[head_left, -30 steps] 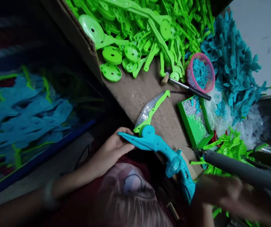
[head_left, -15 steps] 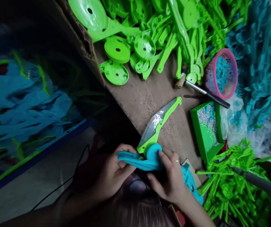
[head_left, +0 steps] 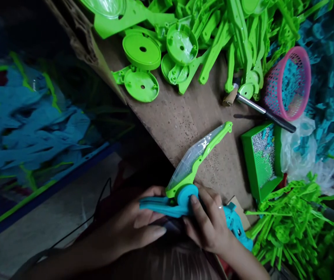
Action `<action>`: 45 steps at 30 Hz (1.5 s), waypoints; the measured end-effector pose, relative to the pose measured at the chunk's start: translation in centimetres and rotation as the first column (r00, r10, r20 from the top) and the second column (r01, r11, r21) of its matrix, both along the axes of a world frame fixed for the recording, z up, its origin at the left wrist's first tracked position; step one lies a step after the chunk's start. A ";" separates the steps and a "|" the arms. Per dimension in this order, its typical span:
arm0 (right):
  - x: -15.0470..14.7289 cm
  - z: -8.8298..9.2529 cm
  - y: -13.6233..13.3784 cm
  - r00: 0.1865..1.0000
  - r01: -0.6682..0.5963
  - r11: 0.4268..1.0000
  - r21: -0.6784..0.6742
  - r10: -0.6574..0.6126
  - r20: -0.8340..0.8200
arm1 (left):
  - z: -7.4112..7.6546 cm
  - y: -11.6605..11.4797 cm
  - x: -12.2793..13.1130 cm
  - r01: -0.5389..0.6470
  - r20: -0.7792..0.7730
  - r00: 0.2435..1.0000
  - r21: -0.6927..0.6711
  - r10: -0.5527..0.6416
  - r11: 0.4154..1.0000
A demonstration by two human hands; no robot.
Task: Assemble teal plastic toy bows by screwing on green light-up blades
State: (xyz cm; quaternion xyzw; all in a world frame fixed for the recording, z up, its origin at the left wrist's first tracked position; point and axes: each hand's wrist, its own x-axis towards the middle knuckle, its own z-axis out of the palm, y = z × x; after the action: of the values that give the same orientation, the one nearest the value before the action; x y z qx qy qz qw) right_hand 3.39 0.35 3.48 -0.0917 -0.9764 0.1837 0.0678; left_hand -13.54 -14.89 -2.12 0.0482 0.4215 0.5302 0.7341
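Observation:
A blue plastic piece with a round disc joins a green arm that carries a clear film fan, spread out up and to the right. My right hand grips the blue piece around its disc, thumb and fingers on either side. My left hand supports the blue handle from below and behind, its fingers curled at the back and its thumb stretched out beneath, off the piece. Another blue part lies just beyond my right wrist.
A hammer lies near a pink basket of blue bits. A green tray holds small metal pieces. Green parts are heaped at the back and lower right; blue parts fill a bin at left.
My left thumb has come off the blue handle and lowered. The held piece has shifted slightly down and left. The view has moved a little closer to the table.

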 end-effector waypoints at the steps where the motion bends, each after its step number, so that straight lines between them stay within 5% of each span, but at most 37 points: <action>1: 0.1 0.0 -0.1 1.000 -0.006 1.000 0.027 0.006 -0.001 | 0.2 0.1 0.1 -0.035 0.049 0.998 -0.010 0.035 0.999; 4: 0.2 0.4 -0.4 1.000 0.011 1.000 0.004 -0.011 0.000 | 1.2 0.9 0.2 -0.081 0.052 0.995 -0.060 0.084 0.995; 7: -0.6 1.3 0.2 0.980 0.200 0.948 -0.246 -0.194 0.047 | 2.0 1.9 0.3 -0.078 -0.033 0.997 -0.121 0.074 0.990; 10: -2.9 1.5 1.7 0.877 0.456 0.686 -0.568 -0.454 0.156 | 2.4 2.2 0.6 -0.109 -0.106 0.990 -0.147 0.094 0.983; 13: -5.9 0.5 3.3 0.789 0.510 0.389 -0.767 -0.567 0.237 | 2.2 2.1 1.5 -0.152 -0.099 0.987 -0.255 0.130 0.955; 16: -8.3 -0.5 4.0 0.759 0.506 0.249 -0.826 -0.583 0.290 | 1.6 2.0 2.3 -0.214 -0.090 0.977 -0.351 0.195 0.912; 18: -9.0 -0.8 3.9 0.786 0.494 0.281 -0.823 -0.548 0.285 | 1.2 2.1 2.7 -0.254 -0.127 0.966 -0.315 0.225 0.914; 24: -8.3 -0.4 3.6 0.876 0.458 0.539 -0.706 -0.407 0.258 | 1.0 2.4 3.1 -0.378 -0.114 0.924 -0.127 0.365 0.917; 26: -7.9 -0.4 3.9 0.880 0.460 0.568 -0.682 -0.390 0.269 | 1.0 2.4 3.2 -0.379 -0.130 0.921 -0.093 0.366 0.921; 31: -7.5 -0.7 4.4 0.902 0.416 0.548 -0.725 -0.351 0.252 | 0.5 2.4 3.3 -0.329 -0.190 0.932 -0.084 0.309 0.941; 34: -7.6 -0.9 4.0 0.846 0.515 0.548 -0.659 -0.451 0.285 | 0.7 2.7 3.5 -0.353 -0.208 0.922 -0.100 0.327 0.930; 36: -7.5 -1.0 3.7 0.810 0.551 0.482 -0.682 -0.507 0.296 | 1.3 2.9 3.6 -0.364 -0.213 0.919 -0.132 0.332 0.922; 40: -7.0 -1.0 4.1 0.824 0.439 0.254 -0.862 -0.496 0.274 | 2.0 3.1 3.7 -0.349 -0.223 0.921 -0.105 0.320 0.931; 42: -6.7 -0.9 4.8 0.877 0.362 0.266 -0.893 -0.421 0.230 | 2.0 3.1 3.7 -0.345 -0.247 0.916 -0.078 0.317 0.935; 45: -6.9 -0.6 5.7 0.947 0.289 0.415 -0.863 -0.254 0.195 | 1.7 3.2 3.7 -0.326 -0.290 0.910 -0.066 0.295 0.943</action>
State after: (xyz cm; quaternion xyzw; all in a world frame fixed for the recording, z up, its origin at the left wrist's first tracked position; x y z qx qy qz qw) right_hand -3.54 6.05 2.84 -0.2728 -0.7127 0.6459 0.0231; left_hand -9.88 -11.74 -0.41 0.0124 0.5513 0.6036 0.5758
